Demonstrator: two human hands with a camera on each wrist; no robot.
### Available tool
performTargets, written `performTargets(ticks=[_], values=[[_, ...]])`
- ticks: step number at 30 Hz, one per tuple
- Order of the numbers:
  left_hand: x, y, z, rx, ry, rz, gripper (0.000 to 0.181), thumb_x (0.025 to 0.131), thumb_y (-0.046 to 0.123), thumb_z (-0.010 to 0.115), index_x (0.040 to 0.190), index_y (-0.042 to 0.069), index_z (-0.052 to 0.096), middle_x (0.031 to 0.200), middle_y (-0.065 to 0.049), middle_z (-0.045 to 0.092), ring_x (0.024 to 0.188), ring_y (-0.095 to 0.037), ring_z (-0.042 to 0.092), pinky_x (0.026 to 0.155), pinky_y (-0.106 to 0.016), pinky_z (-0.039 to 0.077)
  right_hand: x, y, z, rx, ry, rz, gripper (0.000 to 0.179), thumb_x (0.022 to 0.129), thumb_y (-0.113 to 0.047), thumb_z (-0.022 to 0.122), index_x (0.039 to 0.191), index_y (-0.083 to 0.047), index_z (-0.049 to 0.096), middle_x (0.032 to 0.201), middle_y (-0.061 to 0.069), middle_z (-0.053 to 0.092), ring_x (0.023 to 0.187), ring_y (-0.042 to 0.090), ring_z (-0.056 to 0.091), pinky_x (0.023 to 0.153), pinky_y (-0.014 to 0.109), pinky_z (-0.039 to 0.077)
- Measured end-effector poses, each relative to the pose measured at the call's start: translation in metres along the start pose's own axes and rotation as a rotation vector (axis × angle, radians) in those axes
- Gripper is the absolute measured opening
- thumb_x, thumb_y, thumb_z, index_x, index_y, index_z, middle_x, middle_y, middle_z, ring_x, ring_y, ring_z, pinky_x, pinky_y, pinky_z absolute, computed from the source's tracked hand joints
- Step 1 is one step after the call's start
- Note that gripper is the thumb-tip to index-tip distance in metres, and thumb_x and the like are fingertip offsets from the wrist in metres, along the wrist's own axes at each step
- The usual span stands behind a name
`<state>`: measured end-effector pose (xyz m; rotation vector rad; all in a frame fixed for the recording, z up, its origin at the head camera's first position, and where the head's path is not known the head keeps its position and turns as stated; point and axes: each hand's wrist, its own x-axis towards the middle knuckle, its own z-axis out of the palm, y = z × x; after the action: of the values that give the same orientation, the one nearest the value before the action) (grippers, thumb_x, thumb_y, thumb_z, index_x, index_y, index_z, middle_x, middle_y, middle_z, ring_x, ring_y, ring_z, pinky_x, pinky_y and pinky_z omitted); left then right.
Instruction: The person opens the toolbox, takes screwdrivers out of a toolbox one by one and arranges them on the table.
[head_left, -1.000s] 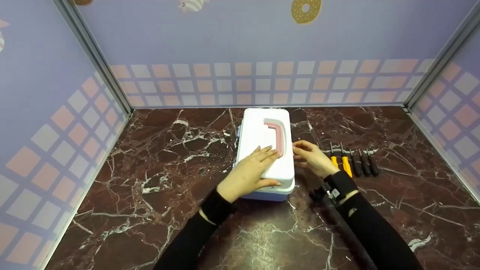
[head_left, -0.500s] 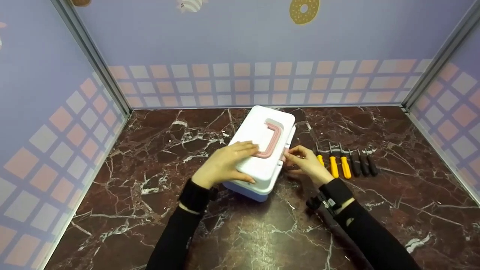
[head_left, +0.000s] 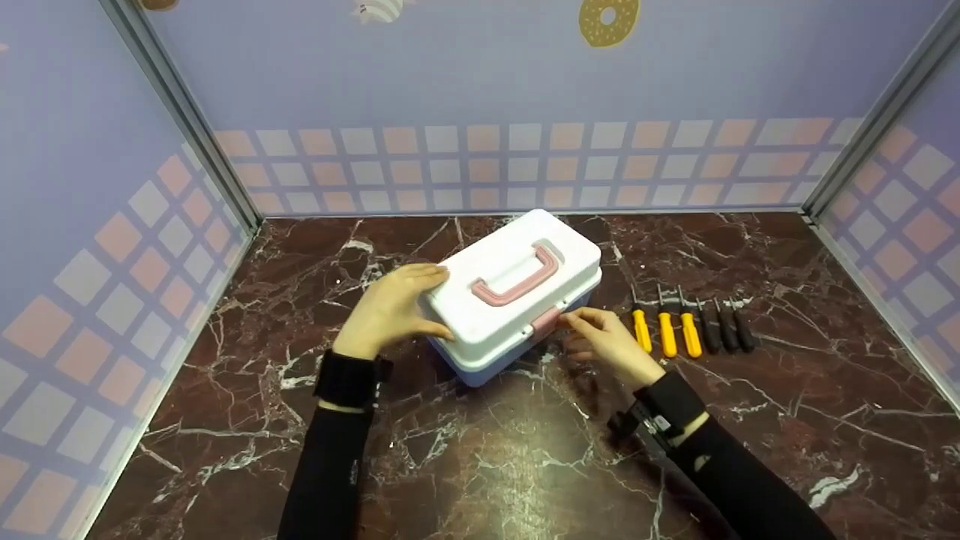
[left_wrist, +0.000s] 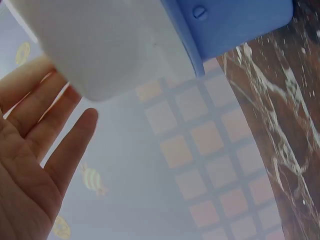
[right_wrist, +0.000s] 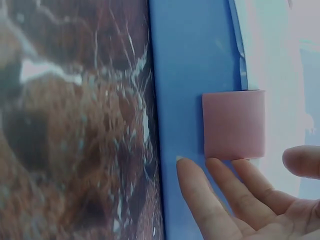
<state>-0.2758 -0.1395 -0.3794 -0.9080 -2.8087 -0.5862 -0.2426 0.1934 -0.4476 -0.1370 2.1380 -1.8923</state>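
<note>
A toolbox with a white lid (head_left: pixel 480 262), pink handle (head_left: pixel 525 291) and blue base (head_left: pixel 480 373) stands at an angle on the table, lid down. Its pink latch (right_wrist: pixel 234 125) is on the side facing my right hand (head_left: pixel 611 346). In the right wrist view, that hand's fingertips (right_wrist: pixel 220 167) lie right at the latch's edge, with the thumb held apart. My left hand (head_left: pixel 390 309) is at the box's left end, fingers over the lid's corner and thumb lower down. The left wrist view shows its fingers extended beside the white lid (left_wrist: pixel 105 50).
Right of the box lie several screwdrivers in a row, with yellow handles (head_left: pixel 668 335) and black handles (head_left: pixel 727 334). Patterned panels (head_left: pixel 480 161) wall in the dark marbled table (head_left: pixel 300 457) at the back and both sides.
The toolbox has turned clockwise, bringing its latch side round toward the front right. My left hand moved left with the near end; my right hand shifted slightly. Another yellow screwdriver came into sight.
</note>
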Motion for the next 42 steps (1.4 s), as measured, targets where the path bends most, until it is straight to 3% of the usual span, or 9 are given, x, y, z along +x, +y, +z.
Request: performTargets(ticks=[5,11,19,23,26,28,33,37,42], values=[[-0.006,-0.002,-0.008,-0.080,-0.086,-0.058,0.102,0.061,0.042,0.090,0.143,0.000,0.047,0.152,-0.018,0.043,0.145,-0.032,0.038,0.122,-0.049,0.027,-0.004,0.002,0.005,-0.010,-0.057,-0.020,0.045,0.107,-0.024,0.042,0.133,0.012,0.051,0.132,0.030,0.058,0.109,0.031,0.066,0.092,0.045,0.058],[-0.009,0.012,-0.012,-0.092,-0.205,-0.172,0.129,0.062,0.061,0.086,0.152,-0.007,0.023,0.161,-0.024,0.019,0.153,-0.036,0.012,0.125,-0.049,0.013,-0.011,0.000,0.012,-0.019,-0.178,-0.034,0.048,0.108,-0.026,0.040,0.139,0.009,0.048,0.142,0.029,0.051,0.133,0.045,0.047,0.107,0.053,0.047],[-0.008,0.021,-0.015,0.078,-0.159,-0.225,0.114,0.068,0.054,0.085,0.148,-0.010,0.033,0.157,-0.026,0.031,0.148,-0.039,0.029,0.123,-0.050,0.024,-0.014,-0.001,0.026,-0.056,-0.292,-0.045,0.050,0.108,-0.025,0.039,0.148,0.005,0.038,0.153,0.027,0.039,0.141,0.043,0.037,0.114,0.052,0.040],[-0.011,0.023,-0.016,0.081,-0.117,-0.208,0.093,0.075,0.039,0.084,0.144,-0.009,0.042,0.153,-0.025,0.039,0.144,-0.039,0.037,0.121,-0.050,0.030,-0.015,-0.006,0.028,-0.341,-0.321,-0.155,0.050,0.107,-0.026,0.043,0.151,-0.004,0.039,0.142,0.025,0.052,0.101,0.028,0.064,0.092,0.034,0.056],[-0.011,0.026,-0.013,0.084,-0.080,-0.212,0.087,0.075,0.033,0.083,0.141,-0.009,0.046,0.151,-0.025,0.042,0.142,-0.039,0.039,0.119,-0.050,0.033,-0.020,-0.014,0.030,-0.637,-0.260,-0.291,0.048,0.103,-0.023,0.050,0.148,-0.006,0.045,0.132,0.022,0.061,0.078,0.026,0.061,0.079,0.036,0.056],[-0.010,0.028,-0.009,0.105,-0.059,-0.222,0.087,0.074,0.036,0.084,0.140,-0.009,0.048,0.149,-0.025,0.045,0.139,-0.039,0.043,0.116,-0.051,0.038,-0.027,-0.019,0.031,-0.823,-0.172,-0.356,0.047,0.100,-0.021,0.055,0.144,-0.005,0.050,0.139,0.019,0.058,0.110,0.034,0.064,0.100,0.047,0.052],[-0.005,0.034,-0.001,0.208,0.003,-0.245,0.095,0.066,0.051,0.087,0.132,-0.008,0.055,0.140,-0.024,0.055,0.126,-0.039,0.056,0.100,-0.051,0.052,-0.042,-0.022,0.028,-1.190,0.071,-0.380,0.050,0.095,-0.028,0.064,0.141,-0.008,0.054,0.145,0.016,0.053,0.139,0.045,0.040,0.113,0.064,0.033],[-0.002,0.036,0.002,0.249,0.029,-0.264,0.097,0.063,0.055,0.088,0.130,-0.007,0.057,0.138,-0.023,0.058,0.122,-0.040,0.059,0.095,-0.051,0.055,-0.051,-0.016,0.018,-1.326,0.204,-0.348,0.056,0.093,-0.032,0.066,0.144,-0.012,0.052,0.149,0.012,0.050,0.143,0.042,0.037,0.115,0.064,0.029],[-0.003,0.032,0.005,0.238,0.033,-0.261,0.100,0.064,0.057,0.086,0.134,-0.007,0.054,0.141,-0.022,0.055,0.126,-0.040,0.056,0.094,-0.054,0.056,-0.054,-0.003,-0.001,-1.351,0.300,-0.329,0.061,0.092,-0.029,0.067,0.147,-0.011,0.047,0.151,0.013,0.047,0.146,0.040,0.032,0.116,0.067,0.026]])
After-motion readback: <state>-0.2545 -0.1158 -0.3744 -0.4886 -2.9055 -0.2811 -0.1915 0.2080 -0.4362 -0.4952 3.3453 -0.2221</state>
